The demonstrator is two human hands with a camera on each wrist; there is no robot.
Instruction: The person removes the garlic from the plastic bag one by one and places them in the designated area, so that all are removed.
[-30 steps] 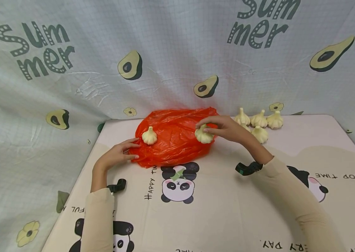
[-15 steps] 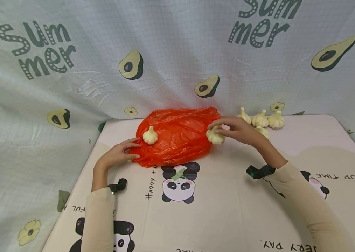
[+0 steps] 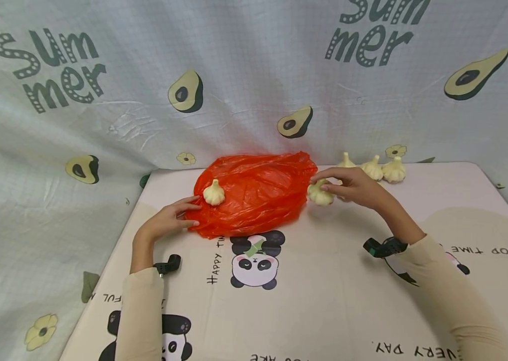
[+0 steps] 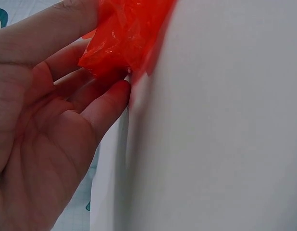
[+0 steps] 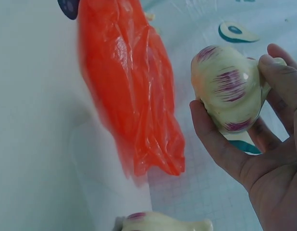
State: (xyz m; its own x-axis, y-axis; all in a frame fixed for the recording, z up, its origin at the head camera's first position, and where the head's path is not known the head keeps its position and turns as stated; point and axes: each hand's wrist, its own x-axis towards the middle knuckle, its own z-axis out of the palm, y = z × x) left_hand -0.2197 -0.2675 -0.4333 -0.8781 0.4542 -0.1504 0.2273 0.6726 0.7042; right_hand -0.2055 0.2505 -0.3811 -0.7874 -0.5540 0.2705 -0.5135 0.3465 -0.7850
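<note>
A crumpled red plastic bag [image 3: 258, 195] lies near the back of the table. My left hand [image 3: 164, 219] rests at its left end, thumb and fingers spread apart with their tips touching the plastic. The left wrist view shows the bag's corner beside the fingers [image 4: 103, 113]. One garlic bulb [image 3: 214, 193] appears on the bag's left part. Just off the bag's right edge, my right hand [image 3: 359, 186] pinches another garlic bulb [image 5: 230, 86] between thumb and fingers. This bulb is cream with purple streaks and a short stem.
Beyond my right hand, several more garlic bulbs [image 3: 394, 171] are grouped at the table's back edge, some partly hidden by the hand. A patterned cloth [image 3: 245, 75] hangs right behind the table. The tabletop [image 3: 308, 281] carries panda prints.
My right hand has moved right with its garlic bulb, from over the bag's right part to just past its edge. My left hand, the bag and the bulb on it stay put.
</note>
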